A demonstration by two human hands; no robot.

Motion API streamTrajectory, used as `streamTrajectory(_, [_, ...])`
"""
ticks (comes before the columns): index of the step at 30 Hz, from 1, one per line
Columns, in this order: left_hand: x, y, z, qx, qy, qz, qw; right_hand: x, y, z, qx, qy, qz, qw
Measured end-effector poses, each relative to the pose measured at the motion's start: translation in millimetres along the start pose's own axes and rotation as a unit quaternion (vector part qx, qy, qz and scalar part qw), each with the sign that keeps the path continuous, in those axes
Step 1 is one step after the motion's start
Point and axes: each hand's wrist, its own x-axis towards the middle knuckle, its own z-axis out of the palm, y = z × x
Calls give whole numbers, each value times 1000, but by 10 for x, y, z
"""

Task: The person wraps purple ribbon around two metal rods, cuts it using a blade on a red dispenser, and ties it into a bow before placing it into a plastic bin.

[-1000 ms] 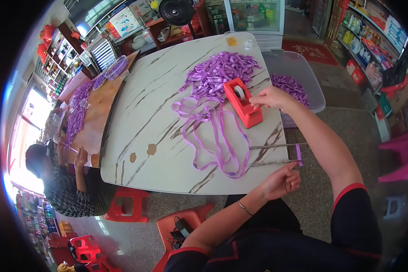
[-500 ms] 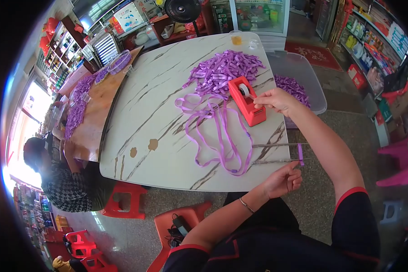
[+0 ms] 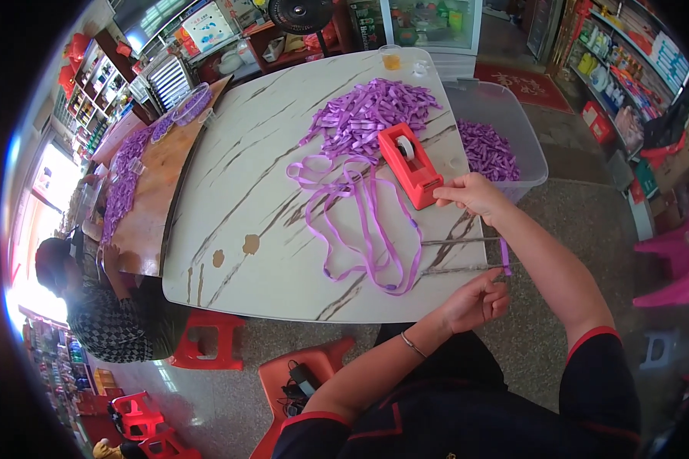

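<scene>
Two thin rods (image 3: pixel 455 242) stick out past the table's right edge, with a purple ribbon (image 3: pixel 504 252) stretched across their ends. At the nearer rod's tip my left hand (image 3: pixel 476 301) is closed, thumb and index finger on the ribbon's lower end. My right hand (image 3: pixel 473 197) pinches at the near, cutter end of a red tape dispenser (image 3: pixel 412 166); what is between the fingertips is too small to make out. Left of the rods lie long looped purple lanyards (image 3: pixel 371 229). A heap of folded purple lanyards (image 3: pixel 371 115) sits behind the dispenser.
A clear plastic bin (image 3: pixel 530 138) of purple pieces stands beyond the table's right edge. A cup of amber drink (image 3: pixel 390 58) is at the far corner. To the left, another person (image 3: pixel 103 314) sits by a wooden table (image 3: pixel 149 237). An orange chair (image 3: pixel 279 379) stands near me.
My right hand has moved from beside the tape roll toward me, to the dispenser's cutter end. My left hand stays at the rod tip. The whole view has shifted slightly.
</scene>
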Motion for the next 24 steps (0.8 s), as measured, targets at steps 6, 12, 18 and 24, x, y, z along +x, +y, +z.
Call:
streamTrajectory(6, [21, -11, -34, -4, -1, 1, 1000, 48, 18, -31, -161, 48, -88, 982])
streamTrajectory(12, [7, -8, -28, -4, -6, 3, 1000, -51, -10, 88, -241, 168, -202, 935])
streamTrajectory(18, [-11, -14, -13, -9, 11, -3, 1000, -82, 66, 96, -330, 214, -232, 889])
streamTrajectory(24, [33, -46, -33, 2, -4, -5, 1000, -242, 515, -534, -154, 116, -131, 972])
